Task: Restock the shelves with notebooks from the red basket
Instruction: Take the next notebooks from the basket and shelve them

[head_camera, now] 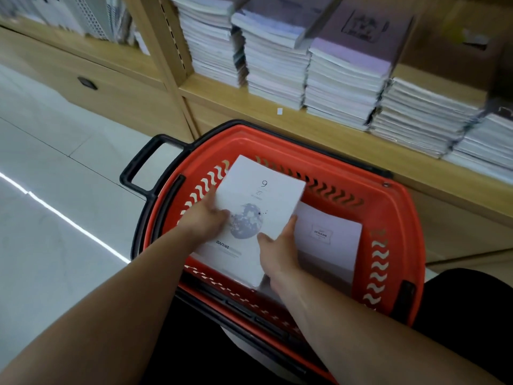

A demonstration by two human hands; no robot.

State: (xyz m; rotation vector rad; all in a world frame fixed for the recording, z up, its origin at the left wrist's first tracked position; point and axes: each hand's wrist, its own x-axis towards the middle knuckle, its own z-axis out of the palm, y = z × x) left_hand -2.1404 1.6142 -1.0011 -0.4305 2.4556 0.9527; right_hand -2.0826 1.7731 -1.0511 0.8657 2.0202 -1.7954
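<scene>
A red basket (394,207) with black handles stands on the floor against the wooden shelf unit. Inside it, both hands grip a white notebook (261,190) printed with a moon and the word DARING. My left hand (206,218) holds its left edge, thumb on the cover. My right hand (277,243) clasps its right lower edge. The notebook is tilted, its far end raised. A second pale notebook (330,240) with a small label lies flat to the right in the basket. More white covers show under the held one.
The wooden shelf (305,129) behind the basket carries several tall stacks of notebooks (341,79). A drawer with a dark pull (87,83) sits at left. Pale tiled floor (55,176) spreads to the left. Dark clothing shows at the bottom.
</scene>
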